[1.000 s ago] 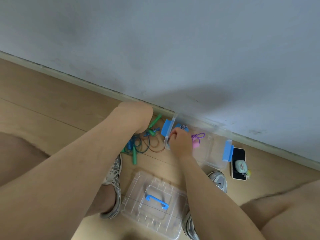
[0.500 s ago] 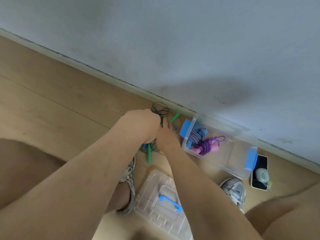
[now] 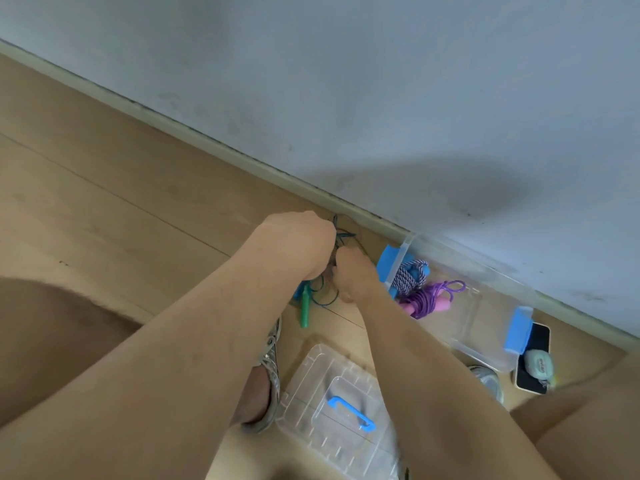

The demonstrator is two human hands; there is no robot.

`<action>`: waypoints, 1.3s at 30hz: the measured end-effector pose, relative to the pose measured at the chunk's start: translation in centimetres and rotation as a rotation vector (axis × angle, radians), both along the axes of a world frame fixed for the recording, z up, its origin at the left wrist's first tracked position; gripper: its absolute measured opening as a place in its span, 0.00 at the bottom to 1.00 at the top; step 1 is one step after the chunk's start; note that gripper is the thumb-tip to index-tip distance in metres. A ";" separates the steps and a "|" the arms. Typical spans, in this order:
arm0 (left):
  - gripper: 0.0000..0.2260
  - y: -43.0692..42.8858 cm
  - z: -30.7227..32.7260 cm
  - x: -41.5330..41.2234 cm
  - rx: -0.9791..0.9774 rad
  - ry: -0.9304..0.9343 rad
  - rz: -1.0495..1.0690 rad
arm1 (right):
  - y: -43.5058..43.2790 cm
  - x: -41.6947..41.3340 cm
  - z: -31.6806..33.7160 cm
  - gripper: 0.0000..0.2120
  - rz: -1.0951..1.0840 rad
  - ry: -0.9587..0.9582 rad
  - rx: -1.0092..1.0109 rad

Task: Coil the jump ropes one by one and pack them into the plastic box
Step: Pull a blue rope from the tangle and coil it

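Note:
A clear plastic box (image 3: pixel 485 327) with blue latches sits on the floor by the wall. Inside it lie a striped coiled rope (image 3: pixel 407 277) and a purple rope with pink handles (image 3: pixel 431 299). Left of the box, a thin dark jump rope with green handles (image 3: pixel 304 308) lies tangled on the floor. My left hand (image 3: pixel 298 244) grips its cord, and loops stick out past the fist. My right hand (image 3: pixel 351 271) is right beside it, fingers curled on the same cord. Most of the rope is hidden under my hands.
The box's clear lid (image 3: pixel 339 414) with a blue handle lies on the floor near my feet. A phone with a small pouch on it (image 3: pixel 533 362) rests right of the box. My shoes (image 3: pixel 270 372) and knees frame the spot. The skirting board runs just behind.
My right hand has left the box and moved left to the green-handled rope, joining my left hand. The view has shifted, so the box now appears further right.

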State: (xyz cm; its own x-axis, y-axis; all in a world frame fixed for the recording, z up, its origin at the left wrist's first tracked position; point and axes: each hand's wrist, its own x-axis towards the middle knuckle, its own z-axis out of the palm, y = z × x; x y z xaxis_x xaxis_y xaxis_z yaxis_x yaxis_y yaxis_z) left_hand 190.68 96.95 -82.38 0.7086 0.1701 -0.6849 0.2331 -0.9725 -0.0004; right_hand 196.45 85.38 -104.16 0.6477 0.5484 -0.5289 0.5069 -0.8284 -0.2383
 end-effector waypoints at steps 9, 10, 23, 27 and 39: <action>0.20 -0.2 4.5 0.9 0.025 -0.207 -0.001 | -1.9 1.8 11.1 0.15 -0.005 0.130 0.308; 0.20 -0.5 5.1 0.7 0.032 -0.212 -0.005 | -2.3 1.6 12.7 0.09 -0.012 0.145 0.339; 0.15 -3.9 12.6 -0.1 -0.265 -0.393 0.122 | -6.8 1.8 32.3 0.07 -0.061 0.224 0.676; 0.06 -4.0 14.8 0.2 -0.246 -0.465 0.152 | -9.1 1.8 37.0 0.10 -0.073 0.341 0.629; 0.06 -5.0 17.5 1.8 -0.332 -0.423 0.264 | -10.0 1.7 39.7 0.27 0.068 -0.396 0.486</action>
